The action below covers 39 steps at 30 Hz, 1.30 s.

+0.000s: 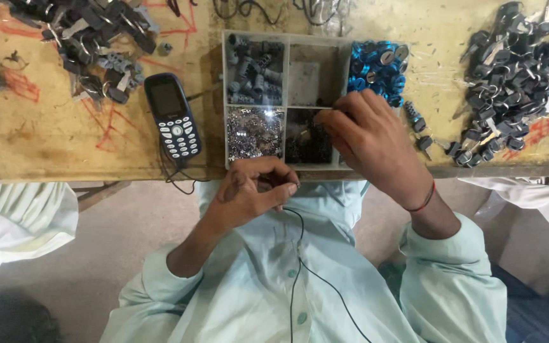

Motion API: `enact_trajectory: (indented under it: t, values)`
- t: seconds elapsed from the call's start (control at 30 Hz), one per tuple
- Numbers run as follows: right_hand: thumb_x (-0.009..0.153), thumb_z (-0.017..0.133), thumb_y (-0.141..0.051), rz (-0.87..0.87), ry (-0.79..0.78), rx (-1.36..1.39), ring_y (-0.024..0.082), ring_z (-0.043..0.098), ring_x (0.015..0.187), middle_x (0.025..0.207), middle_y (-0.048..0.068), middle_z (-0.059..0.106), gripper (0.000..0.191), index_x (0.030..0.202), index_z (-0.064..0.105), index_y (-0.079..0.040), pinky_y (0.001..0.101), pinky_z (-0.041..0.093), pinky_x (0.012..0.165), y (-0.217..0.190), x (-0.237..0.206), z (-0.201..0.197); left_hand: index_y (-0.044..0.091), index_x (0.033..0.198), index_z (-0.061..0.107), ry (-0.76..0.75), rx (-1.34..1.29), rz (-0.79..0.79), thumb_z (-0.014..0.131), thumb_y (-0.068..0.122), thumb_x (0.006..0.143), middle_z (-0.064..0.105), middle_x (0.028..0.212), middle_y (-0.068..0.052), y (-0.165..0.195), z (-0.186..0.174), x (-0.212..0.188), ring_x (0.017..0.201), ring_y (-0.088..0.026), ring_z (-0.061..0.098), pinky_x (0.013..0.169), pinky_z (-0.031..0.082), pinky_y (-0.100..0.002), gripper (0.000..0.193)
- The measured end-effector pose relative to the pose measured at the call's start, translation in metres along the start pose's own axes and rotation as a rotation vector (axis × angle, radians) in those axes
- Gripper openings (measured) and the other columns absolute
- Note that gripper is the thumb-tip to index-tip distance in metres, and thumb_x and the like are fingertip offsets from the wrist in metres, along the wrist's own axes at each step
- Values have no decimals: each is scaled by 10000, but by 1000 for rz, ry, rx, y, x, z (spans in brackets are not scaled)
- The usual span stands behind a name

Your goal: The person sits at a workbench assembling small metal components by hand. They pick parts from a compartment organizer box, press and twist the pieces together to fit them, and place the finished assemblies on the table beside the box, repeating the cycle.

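right hand [370, 136], compartmented plastic tray [287, 39], glittery bits [254, 132]

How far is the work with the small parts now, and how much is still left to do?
Looks done: assembled dark keys lie heaped at right, though I cannot confirm they are finished. In hand: the left hand pinches a small piece, hidden by the fingers; the right hand reaches with a thin tool into the divided tray. Left: blue rings, grey cylinders and silver bits are still plentiful.

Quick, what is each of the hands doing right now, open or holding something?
Left hand: fingers curled shut, pinching something too small to identify.
Right hand: over the compartment tray, fingers pinched on a thin metal tool.
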State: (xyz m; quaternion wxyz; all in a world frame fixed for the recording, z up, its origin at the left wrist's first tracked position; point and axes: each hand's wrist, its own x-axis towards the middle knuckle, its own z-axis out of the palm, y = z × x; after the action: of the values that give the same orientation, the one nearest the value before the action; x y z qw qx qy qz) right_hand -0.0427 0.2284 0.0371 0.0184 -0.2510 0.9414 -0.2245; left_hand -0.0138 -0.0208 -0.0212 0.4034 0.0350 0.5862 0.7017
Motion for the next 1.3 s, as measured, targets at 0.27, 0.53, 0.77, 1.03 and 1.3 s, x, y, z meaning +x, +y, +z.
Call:
enact_trajectory:
  t: [0.27, 0.53, 0.77, 1.03, 1.3]
  values:
    - [830, 625, -162, -124, -144, -282, 247, 526, 1017, 1010, 94, 527, 223, 1028, 680, -76, 355, 426, 859, -11, 14, 21, -29, 1010, 740, -12, -45, 70, 749, 111, 912, 701, 878, -31, -4, -2, -1, 714, -54, 642, 624, 565, -218, 171]
    - [823, 620, -163, -153, -214, -507, 213, 536, 999, 993, 71, 532, 178, 967, 653, -64, 330, 428, 847, -15, 17, 24, -29, 1008, 736, -9, -42, 92, 747, 111, 919, 707, 841, -41, 0, -5, -5, 675, -60, 643, 610, 560, -218, 166]
    - [839, 632, -165, -148, -150, -394, 216, 538, 988, 989, 66, 534, 275, 1077, 691, -40, 344, 417, 842, -9, 10, 23, -28, 999, 739, 15, -6, 85, 743, 115, 915, 707, 842, -49, 0, -6, -9, 667, -66, 645, 600, 559, -220, 166]
    - [830, 633, -162, -214, -209, -499, 193, 538, 975, 969, 50, 538, 212, 1005, 680, -52, 324, 416, 834, -9, 12, 27, -17, 998, 736, -6, -9, 88, 741, 126, 922, 707, 854, -35, 3, -3, -9, 698, -57, 654, 622, 574, -219, 161]
    - [802, 648, -129, -240, -199, -405, 236, 561, 997, 1052, 90, 596, 284, 1061, 689, -19, 370, 441, 874, -13, 17, 21, 31, 1011, 752, 21, 75, 217, 746, 181, 910, 718, 849, 16, -5, 2, -4, 722, -44, 654, 641, 565, -218, 181]
